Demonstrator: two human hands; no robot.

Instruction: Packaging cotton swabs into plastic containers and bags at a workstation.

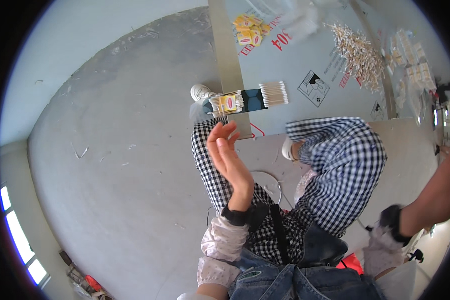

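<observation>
Swabs with thin pale sticks and white cotton tips (275, 94) lie side by side in an even row at the right end of a flat, dark blue rectangular strip (253, 100) on the film-covered grey table (265, 65). At its other end, a small yellow-and-white packet (228, 103) rests on a second bundle of swabs (215, 104) (that end seems to jut past the table's edge). The person's left hand (229, 154) is raised near it, loosely spread with fingers slightly curled, holding nothing. The right hand is out of view, so its state cannot be told. Good handling here probably calls for light, even pressure from both sides, squaring the stick ends, keeping fingertips off the cotton, and steadying the overhanging end so nothing rolls away.
</observation>
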